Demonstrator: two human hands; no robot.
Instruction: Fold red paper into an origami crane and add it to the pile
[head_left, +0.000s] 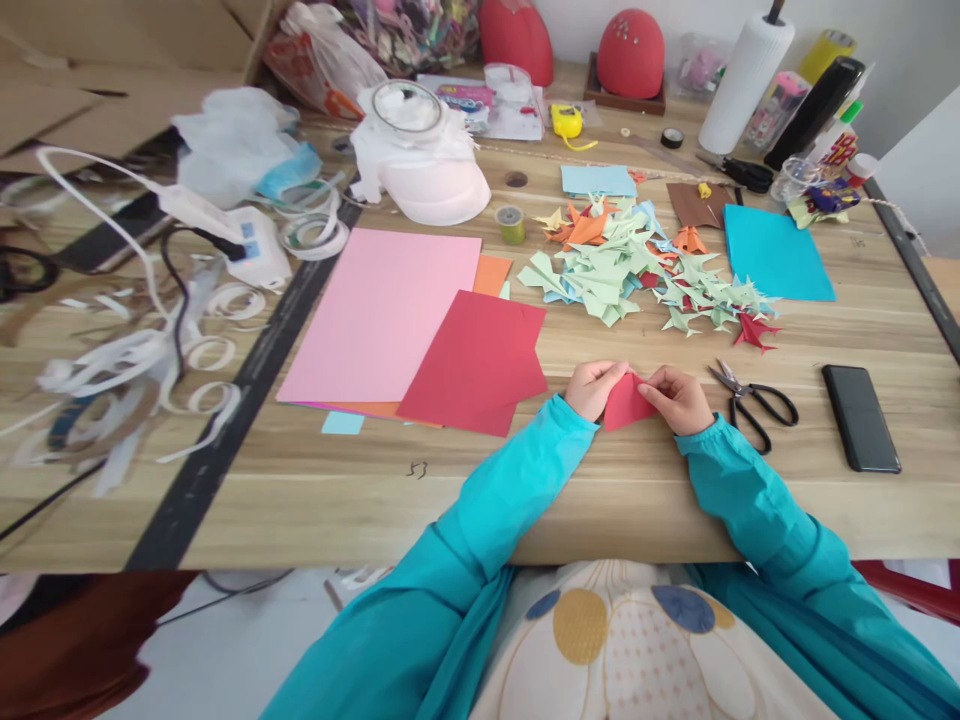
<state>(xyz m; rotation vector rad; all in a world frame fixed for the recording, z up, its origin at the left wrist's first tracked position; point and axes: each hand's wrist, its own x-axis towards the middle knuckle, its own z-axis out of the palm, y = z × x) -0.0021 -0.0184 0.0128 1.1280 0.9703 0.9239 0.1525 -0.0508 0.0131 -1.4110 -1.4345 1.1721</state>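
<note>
A small folded piece of red paper is pinched between my two hands, just above the table's front part. My left hand grips its upper left edge, and my right hand holds its right side between thumb and forefinger. Right of my right hand lie black-handled scissors, blades apart and pointing away. Left of my left hand rests a large red sheet over a pink sheet. Beyond my hands spreads a pile of folded paper shapes, mostly pale green, with some orange, red and blue.
A black phone lies at the right. Blue paper sits behind it. A spool of thread stands near the pile. White cloth, a yellow tape measure and a red dome are farther back. Cables and white strips clutter the left.
</note>
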